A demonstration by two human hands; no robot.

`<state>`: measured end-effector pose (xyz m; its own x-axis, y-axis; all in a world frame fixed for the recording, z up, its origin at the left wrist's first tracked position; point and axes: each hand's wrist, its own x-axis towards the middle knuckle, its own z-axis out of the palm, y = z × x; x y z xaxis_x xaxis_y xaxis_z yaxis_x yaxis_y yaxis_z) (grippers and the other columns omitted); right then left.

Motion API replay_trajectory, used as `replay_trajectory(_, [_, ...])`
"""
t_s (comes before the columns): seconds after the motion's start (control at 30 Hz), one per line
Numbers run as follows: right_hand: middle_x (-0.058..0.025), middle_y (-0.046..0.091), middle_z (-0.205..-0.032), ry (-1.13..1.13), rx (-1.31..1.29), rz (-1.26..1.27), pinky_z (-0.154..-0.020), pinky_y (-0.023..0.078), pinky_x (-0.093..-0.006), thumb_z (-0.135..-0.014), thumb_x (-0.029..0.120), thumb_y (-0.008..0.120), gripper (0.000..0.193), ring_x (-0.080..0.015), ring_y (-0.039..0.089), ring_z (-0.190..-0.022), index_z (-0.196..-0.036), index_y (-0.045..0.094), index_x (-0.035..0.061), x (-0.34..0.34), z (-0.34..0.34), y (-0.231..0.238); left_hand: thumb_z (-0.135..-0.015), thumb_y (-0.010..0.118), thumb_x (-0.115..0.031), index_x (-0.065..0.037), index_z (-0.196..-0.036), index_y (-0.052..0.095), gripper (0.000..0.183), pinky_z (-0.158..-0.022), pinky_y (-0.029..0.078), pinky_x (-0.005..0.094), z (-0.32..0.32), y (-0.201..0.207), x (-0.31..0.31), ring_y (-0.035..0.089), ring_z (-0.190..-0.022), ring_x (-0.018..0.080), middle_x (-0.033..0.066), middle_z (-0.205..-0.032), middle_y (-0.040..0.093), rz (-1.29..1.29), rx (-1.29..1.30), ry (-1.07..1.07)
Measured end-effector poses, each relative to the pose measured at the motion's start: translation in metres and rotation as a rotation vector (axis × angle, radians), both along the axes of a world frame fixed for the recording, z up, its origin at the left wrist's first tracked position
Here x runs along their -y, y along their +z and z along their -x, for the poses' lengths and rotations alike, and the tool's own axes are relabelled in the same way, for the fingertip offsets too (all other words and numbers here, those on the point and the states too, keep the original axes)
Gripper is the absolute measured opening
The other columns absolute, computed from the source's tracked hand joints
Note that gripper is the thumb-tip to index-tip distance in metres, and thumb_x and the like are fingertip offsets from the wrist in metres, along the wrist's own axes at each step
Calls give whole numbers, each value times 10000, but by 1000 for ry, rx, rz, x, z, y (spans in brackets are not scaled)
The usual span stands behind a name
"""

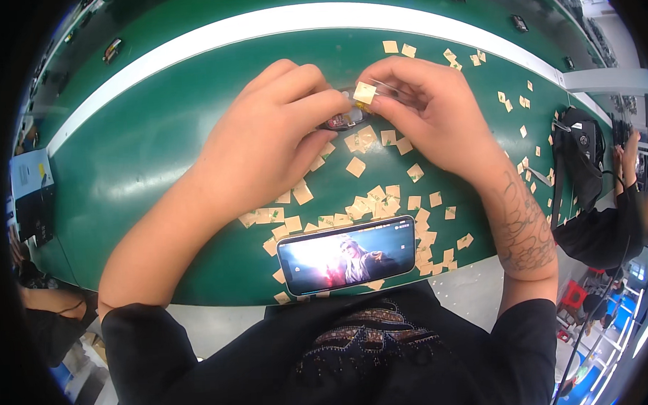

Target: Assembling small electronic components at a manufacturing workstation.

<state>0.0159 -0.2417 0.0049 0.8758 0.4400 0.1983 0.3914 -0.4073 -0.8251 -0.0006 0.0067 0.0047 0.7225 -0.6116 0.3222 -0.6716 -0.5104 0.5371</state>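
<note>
At the middle of the green table, my left hand [268, 126] curls its fingers and thumb around the near left side of a small dark-edged electronic part [344, 120]. Parts of a circuit board and a pale round piece show on it; the rest is under my fingers. Beside it, my right hand [435, 109] pinches a small cream square sticker [365, 93] between thumb and forefinger. Thin shiny strips [398, 91] run back from there into the palm, perhaps tweezers; their kind is not certain. The sticker hangs over the right end of the part.
Many cream paper squares [356, 166] lie scattered over the green table [151, 158]. A phone [347, 257] playing a video rests near the front edge. On the right lies a black bag [582, 147]. Beyond the white strip [261, 25] sit small devices [112, 51]. Other people sit at both sides.
</note>
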Motion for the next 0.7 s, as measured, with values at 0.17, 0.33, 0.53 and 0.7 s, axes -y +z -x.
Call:
replay_trajectory(0.17, [-137,774,-970,113,-213,39,-774,613,-305,-961,22,761,212,-182,769,-863,-1168,726,-4,14,-5,11,-798,826,1,-69,-1131,754,348,-850,556,412,-1,-1,-2,637,-1004,299,85,-1108,679,-66,97,-32])
replay_trajectory(0.33, [-144,749,-949,62,35,51,-760,595,-357,-952,16,745,183,-275,754,-845,-1134,732,-3,0,5,8,-791,828,-3,-59,-1108,749,332,-856,559,415,1,0,-2,638,-1005,306,86,-1112,680,-80,134,-39])
replay_trajectory(0.53, [-111,698,-901,53,156,183,-670,506,-350,-919,-31,743,228,-246,619,-738,-1142,748,14,-10,10,13,-782,833,2,-46,-1071,717,315,-862,552,419,-1,0,-2,628,-1003,321,89,-1101,675,-67,122,-45])
replay_trajectory(0.7, [-52,671,-875,29,152,187,-587,419,-283,-908,-60,762,280,-100,511,-649,-1176,757,20,-11,12,9,-771,846,9,-41,-1132,658,410,-859,543,427,-2,2,-2,624,-1000,339,99,-1084,674,-40,55,-29])
